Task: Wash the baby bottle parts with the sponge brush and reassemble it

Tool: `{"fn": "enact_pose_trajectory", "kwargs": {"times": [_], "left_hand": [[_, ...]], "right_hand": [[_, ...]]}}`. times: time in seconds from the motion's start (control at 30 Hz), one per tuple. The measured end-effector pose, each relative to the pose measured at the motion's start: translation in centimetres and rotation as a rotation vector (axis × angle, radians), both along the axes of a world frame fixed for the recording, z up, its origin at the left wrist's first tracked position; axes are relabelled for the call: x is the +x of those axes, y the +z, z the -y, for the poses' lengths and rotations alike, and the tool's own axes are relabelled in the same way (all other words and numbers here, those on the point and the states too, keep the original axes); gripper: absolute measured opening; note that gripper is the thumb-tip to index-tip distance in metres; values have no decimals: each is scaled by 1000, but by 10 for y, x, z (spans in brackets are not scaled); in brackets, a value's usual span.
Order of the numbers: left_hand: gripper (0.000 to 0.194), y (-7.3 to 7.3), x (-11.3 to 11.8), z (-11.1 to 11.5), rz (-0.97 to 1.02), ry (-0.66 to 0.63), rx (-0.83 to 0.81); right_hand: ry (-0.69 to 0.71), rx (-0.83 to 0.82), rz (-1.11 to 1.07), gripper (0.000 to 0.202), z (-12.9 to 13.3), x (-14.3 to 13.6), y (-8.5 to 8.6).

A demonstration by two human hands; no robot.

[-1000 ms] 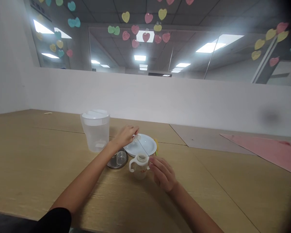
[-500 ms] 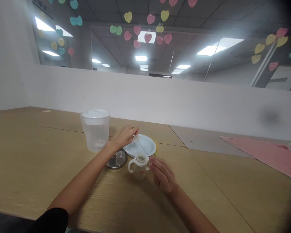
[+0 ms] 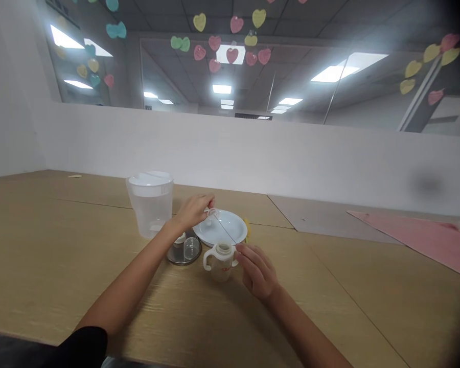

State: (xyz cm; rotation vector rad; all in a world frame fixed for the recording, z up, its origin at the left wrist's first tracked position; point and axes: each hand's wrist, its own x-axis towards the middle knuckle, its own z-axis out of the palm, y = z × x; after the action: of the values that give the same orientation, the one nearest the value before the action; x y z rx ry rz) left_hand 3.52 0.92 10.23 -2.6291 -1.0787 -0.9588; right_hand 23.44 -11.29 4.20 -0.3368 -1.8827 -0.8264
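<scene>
Bottle [image 3: 220, 268] close beside right hand [image 3: 258, 272] pinching thin rod [image 3: 225, 229], left hand [image 3: 193, 210] beyond pinching clear piece [image 3: 213, 214].

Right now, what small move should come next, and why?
Probably a slow pull on the thin rod or string with the right hand, left hand steady: it runs straight from the small clear piece at the left hand to the right.

A translucent two-handled bottle [image 3: 219, 270] stands before a round white plate [image 3: 235, 227], right of a round metal tray [image 3: 176, 259] (a translucent plastic pitcher [image 3: 153, 210] behind it, further left).
</scene>
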Motion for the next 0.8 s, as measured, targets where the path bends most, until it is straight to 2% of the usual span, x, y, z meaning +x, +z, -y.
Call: {"fn": "enact_pose_trajectory", "kwargs": {"times": [0.17,0.33,0.47,0.6,0.8], "left_hand": [[9,1,7,6,-77,7,25],[10,1,20,17,-120,-38,-12],[9,0,27,25,-128,-69,-45],[10,0,29,28,-131,-102,-41],[11,4,29,35,-140,-84,-32]], "right_hand": [[-17,-34,0,27,0,-1,0],[-19,-82,-135,37,-6,2,0],[-39,-76,-188,37,-10,6,0],[-51,-52,-176,38,-13,7,-2],[-94,-81,-207,40,-21,9,-10]]}}
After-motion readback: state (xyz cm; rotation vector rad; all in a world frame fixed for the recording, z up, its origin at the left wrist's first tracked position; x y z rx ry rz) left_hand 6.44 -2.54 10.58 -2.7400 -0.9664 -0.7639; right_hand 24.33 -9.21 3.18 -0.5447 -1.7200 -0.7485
